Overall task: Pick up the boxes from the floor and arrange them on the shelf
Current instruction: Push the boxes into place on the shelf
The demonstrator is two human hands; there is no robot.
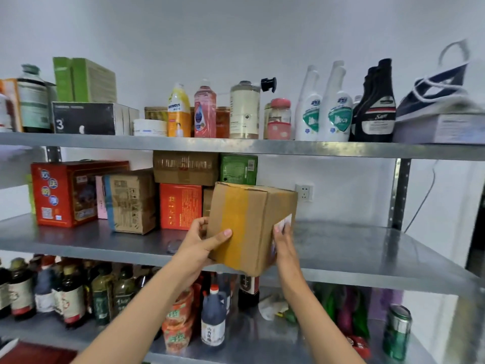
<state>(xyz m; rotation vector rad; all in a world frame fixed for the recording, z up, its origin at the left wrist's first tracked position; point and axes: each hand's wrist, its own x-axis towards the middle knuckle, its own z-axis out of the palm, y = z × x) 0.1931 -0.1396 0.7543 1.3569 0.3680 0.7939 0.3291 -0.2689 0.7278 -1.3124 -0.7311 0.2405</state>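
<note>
Currently: plain cardboard box (252, 227) with yellow tape band, held up in front of middle shelf (354, 248) of metal rack, tilted, lower corner overhanging shelf's front edge. Whether bottom touches shelf, cannot tell.

Left hand (202, 243) on box's left side, thumb across taped front face, fingers (202, 223) curled round left edge; closed on the box. Right hand (282, 240) pressed flat to right side, over a white label (283, 223), fingers wrapped against that face; also gripping the box. Both forearms bare, reaching up from below.

Behind and left of held box, on same shelf: red carton (181, 206), brown carton (132, 202) with blue strip, large red printed box (68, 193) furthest left. Stacked above red carton: taped brown carton (185, 168), green box (238, 169) just beside it. Right half of middle shelf bare metal. White wall socket (304, 193) behind, just right of held box.

Top shelf: row of bottles, jars, white spray bottles (322, 111), dark bottles (375, 111), green boxes (84, 80) at left.

Bottom shelf: dark sauce bottles (52, 292) at left, instant noodle cups (178, 324) centre, green can (397, 332) at right.
</note>
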